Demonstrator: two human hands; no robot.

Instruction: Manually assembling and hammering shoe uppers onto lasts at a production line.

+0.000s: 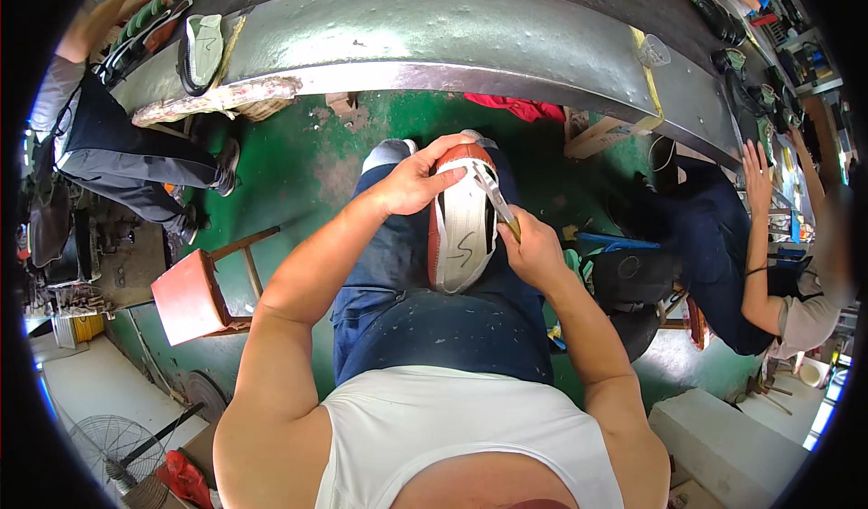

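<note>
A shoe with reddish-brown sides rests bottom-up on my lap between my thighs. Its white sole side faces up and carries a dark pen mark. My left hand is wrapped around the far end of the shoe, its thumb pressed on the pale edge. In my right hand are metal pliers with a yellowish grip. Their jaws reach the shoe's far right edge, close to my left thumb. Whether they pinch any material is too small to tell.
A long metal-topped bench runs across in front of me. On its left stands a pale green shoe piece. People sit at left and right. A red-seated stool is to my left, a fan behind it.
</note>
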